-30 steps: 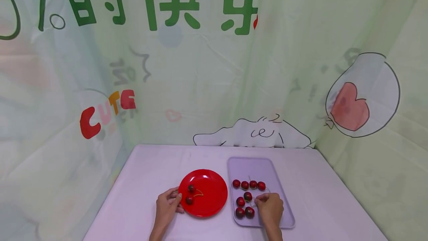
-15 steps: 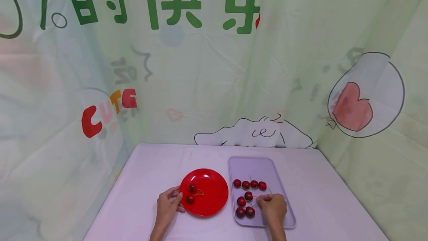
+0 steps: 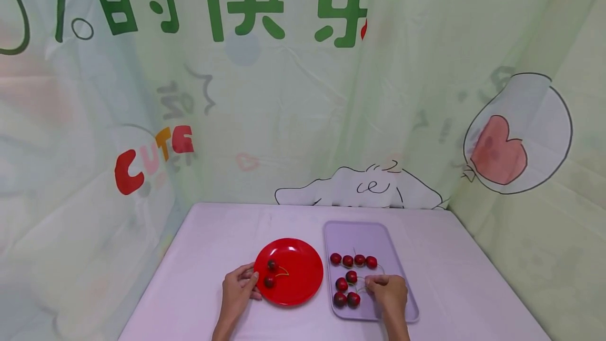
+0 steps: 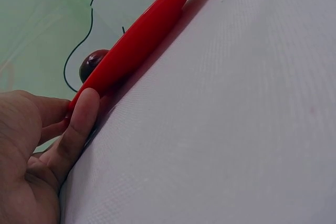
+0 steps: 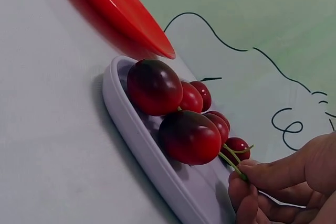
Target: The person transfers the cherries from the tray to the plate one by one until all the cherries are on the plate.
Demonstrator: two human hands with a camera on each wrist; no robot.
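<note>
In the head view my left hand (image 3: 238, 288) grips the left rim of a red plate (image 3: 303, 275), which carries two dark cherries (image 3: 269, 282) joined by their stems. The left wrist view shows the thumb (image 4: 85, 111) against the plate's edge. My right hand (image 3: 389, 292) is over the right side of a light purple tray (image 3: 362, 236) holding several red cherries (image 3: 347, 261). Thumb and finger pinch green stems (image 5: 233, 165) in the right wrist view. Two larger dark cherries (image 5: 190, 137) lie close by in the tray's near part. Which cherries those stems belong to is partly hidden.
Plate and tray stand side by side on a table with a pale cover (image 3: 227, 236). Printed curtains (image 3: 293, 120) hang behind it and at both sides. A row of cherries crosses the tray's middle.
My right hand has shifted slightly right, its fingers still at the stems. The cherries keep their places in the tray, and the left hand stays on the plate. The head view shifted slightly.
</note>
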